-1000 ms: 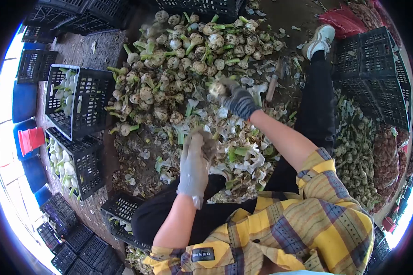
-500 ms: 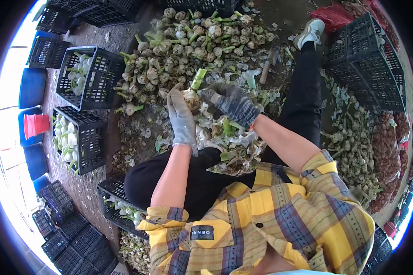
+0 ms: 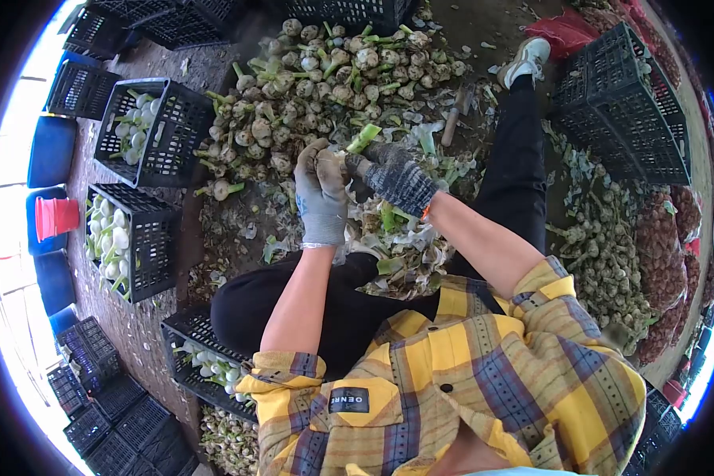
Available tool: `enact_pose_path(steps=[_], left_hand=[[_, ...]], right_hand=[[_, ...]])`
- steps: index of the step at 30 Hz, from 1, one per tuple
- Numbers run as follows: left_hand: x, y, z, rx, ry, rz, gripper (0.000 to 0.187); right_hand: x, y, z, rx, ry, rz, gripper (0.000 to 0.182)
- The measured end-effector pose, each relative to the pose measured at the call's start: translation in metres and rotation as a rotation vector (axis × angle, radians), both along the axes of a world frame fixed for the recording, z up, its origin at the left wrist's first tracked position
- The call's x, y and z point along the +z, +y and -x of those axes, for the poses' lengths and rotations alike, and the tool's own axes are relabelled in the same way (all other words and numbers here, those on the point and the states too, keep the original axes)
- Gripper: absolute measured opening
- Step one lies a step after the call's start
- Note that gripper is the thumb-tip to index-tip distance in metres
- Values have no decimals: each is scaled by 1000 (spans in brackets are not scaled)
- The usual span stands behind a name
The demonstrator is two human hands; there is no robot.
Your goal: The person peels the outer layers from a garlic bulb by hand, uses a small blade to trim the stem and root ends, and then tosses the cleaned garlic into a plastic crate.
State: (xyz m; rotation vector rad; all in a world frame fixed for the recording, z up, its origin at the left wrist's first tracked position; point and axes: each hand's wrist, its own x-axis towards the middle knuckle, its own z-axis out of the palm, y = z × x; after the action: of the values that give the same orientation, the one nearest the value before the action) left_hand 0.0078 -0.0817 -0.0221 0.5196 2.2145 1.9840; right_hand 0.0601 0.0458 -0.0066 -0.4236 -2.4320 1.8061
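Note:
My left hand [image 3: 322,190], in a grey glove with soiled fingers, is closed around a garlic bulb in front of my knees. The bulb's thick green stalk [image 3: 363,139], cut off short, sticks out up and to the right. Most of the bulb is hidden behind the gloves. My right hand [image 3: 397,176], in a dark striped knit glove, presses its curled fingers against the bulb's right side. Just beyond my hands lies a large heap of unpeeled garlic bulbs [image 3: 325,87]. Loose peeled skins [image 3: 404,238] cover the floor below them.
A black crate [image 3: 155,131] and another crate [image 3: 151,246] at left hold cleaned white bulbs. A third crate [image 3: 194,369] sits by my left knee. Stacked crates [image 3: 623,107] stand at right, near more garlic [image 3: 607,246] and red mesh sacks [image 3: 660,262]. A wooden-handled tool [image 3: 451,127] lies on the floor.
My left hand has turned, so the bulb that showed before is now mostly covered. The stalk leans further right, and my right hand has closed in against the left.

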Motion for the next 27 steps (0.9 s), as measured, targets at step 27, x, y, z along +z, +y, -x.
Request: enact_pose_path(steps=[27], left_hand=[[6,2,10,-72,-579,-110,37]], right_hand=[[-9,5,4,-117,-142,-152,29]])
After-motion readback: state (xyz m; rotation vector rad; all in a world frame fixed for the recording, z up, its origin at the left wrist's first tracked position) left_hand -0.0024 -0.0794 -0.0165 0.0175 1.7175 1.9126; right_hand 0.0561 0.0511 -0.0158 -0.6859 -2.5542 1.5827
